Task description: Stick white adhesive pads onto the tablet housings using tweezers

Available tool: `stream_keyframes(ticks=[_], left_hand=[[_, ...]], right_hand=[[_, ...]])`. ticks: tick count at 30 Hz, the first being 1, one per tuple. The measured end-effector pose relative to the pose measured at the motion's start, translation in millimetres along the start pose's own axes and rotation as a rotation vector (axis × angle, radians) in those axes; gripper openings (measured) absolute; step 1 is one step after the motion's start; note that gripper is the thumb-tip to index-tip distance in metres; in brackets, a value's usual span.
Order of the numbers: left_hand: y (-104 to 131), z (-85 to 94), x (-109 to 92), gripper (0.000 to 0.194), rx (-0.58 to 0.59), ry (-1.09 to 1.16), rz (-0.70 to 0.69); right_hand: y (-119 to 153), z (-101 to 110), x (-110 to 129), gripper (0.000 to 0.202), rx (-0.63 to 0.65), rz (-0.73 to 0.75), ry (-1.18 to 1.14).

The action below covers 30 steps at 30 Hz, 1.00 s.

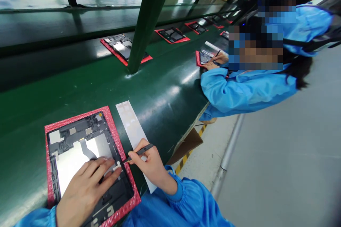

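An opened tablet-like device (98, 140) lies on a pink bubble-wrap sheet (113, 123), showing silver plates, black parts and a grey ribbon cable. My left hand (86, 188) rests on it with fingers spread, the index fingertip beside a small white piece near its right edge. My right hand (151, 165) is closed around a dark pen-like tool (141, 150), whose tip touches the device's right edge. A white paper strip (133, 126) lies to the right, partly under my right hand.
A green post (149, 17) rises from the green workbench (87, 88). Beyond it, more devices (173, 34) lie on pink sheets. At the right, a person in blue sleeves (239, 88) works on another device. A cardboard box (188, 145) stands below the bench edge.
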<state>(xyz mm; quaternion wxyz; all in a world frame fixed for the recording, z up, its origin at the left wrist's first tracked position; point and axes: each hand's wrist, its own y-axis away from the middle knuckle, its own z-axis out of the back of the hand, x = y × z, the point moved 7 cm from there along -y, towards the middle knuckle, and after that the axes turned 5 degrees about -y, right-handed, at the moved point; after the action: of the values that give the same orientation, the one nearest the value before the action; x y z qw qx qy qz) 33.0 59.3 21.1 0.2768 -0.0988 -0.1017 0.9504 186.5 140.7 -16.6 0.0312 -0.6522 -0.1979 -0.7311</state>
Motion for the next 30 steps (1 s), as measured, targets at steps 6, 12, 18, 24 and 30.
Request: stream_keyframes(ticks=[6,12,18,24,30], left_hand=[[-4.0,0.8,-0.4,0.047,-0.022,-0.021,0.020],[-7.5,3.7,0.4,0.045,0.003,-0.030,0.026],[-8.3,6.6,2.5,0.049,0.001,-0.040,0.076],[-5.1,4.3,-2.1,0.047,-0.004,-0.029,0.023],[4.3,-4.5,0.4,0.040,-0.011,0.025,-0.014]], right_hand=[[-0.9,0.5,0.3,0.020,0.004,0.027,0.057],[-0.9,-0.7,-4.2,0.025,0.000,0.014,0.014],[-2.5,7.5,-6.8,0.033,-0.132,-0.007,-0.260],[-5.9,5.2,-3.2,0.034,-0.077,0.061,-0.226],[12.1,2.2,18.6,0.029,-0.008,0.294,-0.060]])
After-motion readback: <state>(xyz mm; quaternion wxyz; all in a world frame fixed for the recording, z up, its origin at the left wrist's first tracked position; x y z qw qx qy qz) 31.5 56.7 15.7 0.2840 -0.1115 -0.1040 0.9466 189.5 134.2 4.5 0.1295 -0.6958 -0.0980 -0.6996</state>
